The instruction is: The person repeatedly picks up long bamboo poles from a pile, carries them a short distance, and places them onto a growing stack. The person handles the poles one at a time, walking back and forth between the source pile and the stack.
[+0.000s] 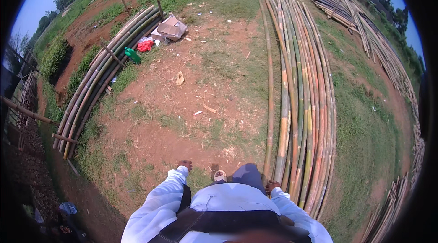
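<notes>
My left hand [185, 164] hangs in front of me over bare soil and grass. Its fingers are loosely curled, and nothing shows in them. My right hand [273, 185] is low at my right side, close to the near end of a single bamboo pole [270, 106]. Its fingers look bent, but whether they touch or grip the pole cannot be made out. Right of that pole lies a long bundle of bamboo poles [305, 101], green, tan and reddish, stretched away from me. One sandalled foot [220, 176] is on the ground between my hands.
Another stack of bamboo [109, 56] lies at the left between wooden stakes. Beside it are a green plastic bottle [132, 55], a red bag [145, 45] and a cardboard box [169, 28]. More pole piles [337, 6] run along the far right. Scraps of litter [180, 78] dot the soil.
</notes>
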The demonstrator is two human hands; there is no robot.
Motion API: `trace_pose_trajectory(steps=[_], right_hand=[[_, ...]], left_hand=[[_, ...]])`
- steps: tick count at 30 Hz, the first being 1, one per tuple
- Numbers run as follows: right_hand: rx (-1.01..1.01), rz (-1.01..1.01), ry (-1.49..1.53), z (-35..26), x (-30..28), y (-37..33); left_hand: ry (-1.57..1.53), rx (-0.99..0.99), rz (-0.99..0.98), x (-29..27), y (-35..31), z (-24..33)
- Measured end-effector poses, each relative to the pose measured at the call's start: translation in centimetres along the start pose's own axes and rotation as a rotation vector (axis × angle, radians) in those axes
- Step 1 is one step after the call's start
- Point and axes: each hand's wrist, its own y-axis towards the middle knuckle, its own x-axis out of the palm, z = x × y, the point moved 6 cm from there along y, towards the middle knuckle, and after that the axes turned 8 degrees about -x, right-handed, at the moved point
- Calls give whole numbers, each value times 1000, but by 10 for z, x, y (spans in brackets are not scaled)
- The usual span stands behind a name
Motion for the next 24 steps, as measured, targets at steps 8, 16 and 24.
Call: trace_pose_trajectory(steps=[8,16,24], right_hand=[[-145,-375,-1926,-83,19,50],[-284,-219,-1518,-366,55,186],[-574,-34,-225,-745,129,308]], left_hand=[[162,76,498,88,123,145],[204,-26,601,154,204,209],[1260,67,1104,265,273,312]])
